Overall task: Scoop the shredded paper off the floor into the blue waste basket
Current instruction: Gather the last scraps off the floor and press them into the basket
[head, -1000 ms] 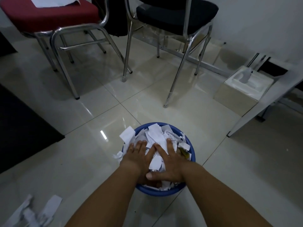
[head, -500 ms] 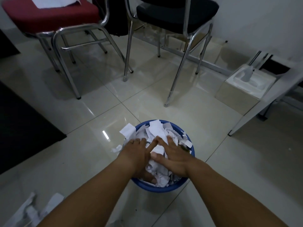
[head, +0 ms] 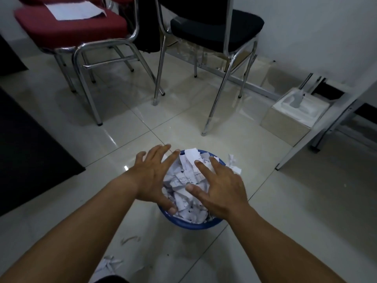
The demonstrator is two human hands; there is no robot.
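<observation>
The blue waste basket stands on the pale tiled floor in front of me, heaped with white shredded paper. My left hand hovers over its left side, fingers spread and straight, holding nothing. My right hand is above the right side, fingers also spread and empty. A few scraps hang over the basket's far right rim. More shredded paper lies on the floor near me at the lower left, with a thin strip beside it.
A red chair with a white sheet on its seat and a black chair stand behind the basket on chrome legs. A tissue box sits at the right by a white table leg. A dark mat covers the left floor.
Both hands have lifted off the paper pile and moved apart, fingers spreading. The view has shifted, so the floor scraps now appear lower centre.
</observation>
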